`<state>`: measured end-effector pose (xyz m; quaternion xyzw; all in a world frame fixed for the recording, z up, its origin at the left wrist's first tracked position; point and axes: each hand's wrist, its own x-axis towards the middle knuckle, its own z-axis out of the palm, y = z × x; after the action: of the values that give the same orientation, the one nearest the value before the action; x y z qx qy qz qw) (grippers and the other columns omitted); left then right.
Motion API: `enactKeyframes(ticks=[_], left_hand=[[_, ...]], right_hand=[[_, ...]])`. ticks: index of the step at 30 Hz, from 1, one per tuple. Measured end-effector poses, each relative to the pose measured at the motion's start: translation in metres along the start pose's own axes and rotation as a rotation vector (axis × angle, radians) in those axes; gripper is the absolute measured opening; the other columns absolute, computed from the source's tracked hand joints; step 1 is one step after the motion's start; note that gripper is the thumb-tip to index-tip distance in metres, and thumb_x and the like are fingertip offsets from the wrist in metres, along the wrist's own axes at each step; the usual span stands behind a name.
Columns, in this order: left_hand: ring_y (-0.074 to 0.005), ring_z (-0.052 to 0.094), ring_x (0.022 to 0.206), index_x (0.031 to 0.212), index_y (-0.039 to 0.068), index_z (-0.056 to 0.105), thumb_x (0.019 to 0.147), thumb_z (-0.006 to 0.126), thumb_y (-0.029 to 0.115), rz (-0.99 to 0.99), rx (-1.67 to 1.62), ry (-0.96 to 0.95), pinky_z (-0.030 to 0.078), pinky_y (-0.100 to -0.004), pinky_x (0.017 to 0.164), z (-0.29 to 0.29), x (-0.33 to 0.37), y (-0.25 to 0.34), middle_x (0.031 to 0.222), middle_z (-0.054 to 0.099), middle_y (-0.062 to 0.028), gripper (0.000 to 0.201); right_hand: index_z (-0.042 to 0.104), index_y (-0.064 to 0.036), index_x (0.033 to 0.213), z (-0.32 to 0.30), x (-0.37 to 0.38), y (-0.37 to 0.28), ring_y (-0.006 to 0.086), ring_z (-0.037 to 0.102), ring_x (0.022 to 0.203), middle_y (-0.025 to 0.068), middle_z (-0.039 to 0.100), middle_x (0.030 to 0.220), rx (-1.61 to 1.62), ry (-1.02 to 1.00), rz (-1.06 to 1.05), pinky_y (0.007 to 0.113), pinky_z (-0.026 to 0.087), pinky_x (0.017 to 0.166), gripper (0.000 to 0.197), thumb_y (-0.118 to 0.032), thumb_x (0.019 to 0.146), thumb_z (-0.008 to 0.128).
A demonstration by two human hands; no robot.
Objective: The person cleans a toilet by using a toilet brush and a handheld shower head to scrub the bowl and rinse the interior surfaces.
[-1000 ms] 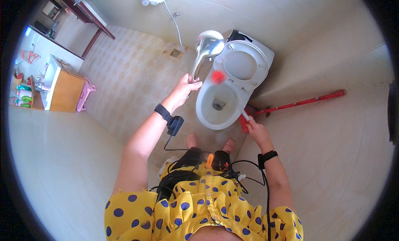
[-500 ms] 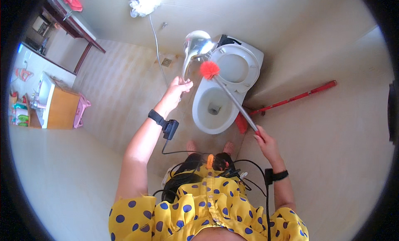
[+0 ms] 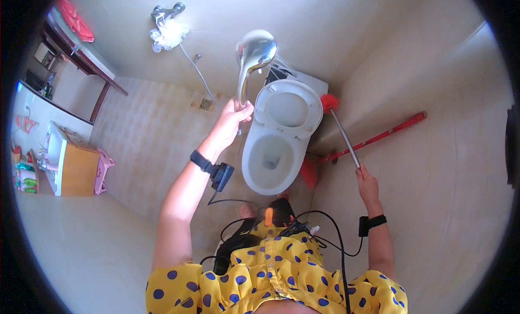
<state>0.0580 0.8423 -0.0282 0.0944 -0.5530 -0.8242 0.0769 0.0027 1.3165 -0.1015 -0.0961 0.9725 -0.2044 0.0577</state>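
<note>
My left hand (image 3: 230,124) is closed around the handle of a silver shower head (image 3: 254,53), raised left of the toilet's far end. Thin streaks of water leave it toward the back of the white toilet (image 3: 248,165). The toilet's lid is up, and its seat ring (image 3: 262,105) is raised too. My right hand (image 3: 368,188) grips the end of a toilet brush (image 3: 345,136) with a metal stick and a round red bristle head. That head is up beside the right edge of the raised seat, apart from the bowl.
A red long-handled tool (image 3: 390,131) leans along the right wall, its red end near the toilet's base. The shower hose (image 3: 203,78) runs down from a wall tap with a white bath puff (image 3: 169,34). A floor drain (image 3: 206,104), washbasin cabinet (image 3: 79,170) and pink stool (image 3: 104,170) are on the left.
The brush head has swung right, from in front of the raised seat to its right side. My right hand has moved slightly right. The view has shifted, and the left hand still holds the shower head.
</note>
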Motion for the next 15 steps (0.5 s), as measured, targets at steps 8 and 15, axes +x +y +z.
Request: enactKeyframes(ticks=[8, 15], left_hand=[[-0.0092, 0.050, 0.076, 0.098, 0.007, 0.050, 0.088, 0.063, 0.014, -0.061, 0.086, 0.108, 0.042, -0.0245, 0.075, -0.005, -0.001, 0.002, 0.086, 0.053, -0.0002, 0.018], [-0.0089, 0.050, 0.075, 0.099, 0.007, 0.049, 0.088, 0.063, 0.014, -0.116, 0.105, 0.111, 0.041, -0.0235, 0.074, -0.001, 0.001, 0.007, 0.085, 0.052, 0.0010, 0.019]], right_hand=[[0.050, -0.0115, 0.123, 0.038, 0.091, -0.056, 0.0434, 0.058, 0.069, 0.0244, 0.060, 0.076, -0.062, 0.005, -0.233, 0.052, 0.044, 0.060, 0.033, -0.029, 0.096, 0.044], [0.048, -0.0115, 0.123, 0.017, 0.008, -0.045, 0.0395, 0.060, 0.064, 0.0202, 0.061, 0.072, -0.144, -0.065, -0.113, 0.050, 0.047, 0.056, 0.032, -0.027, 0.095, 0.046]])
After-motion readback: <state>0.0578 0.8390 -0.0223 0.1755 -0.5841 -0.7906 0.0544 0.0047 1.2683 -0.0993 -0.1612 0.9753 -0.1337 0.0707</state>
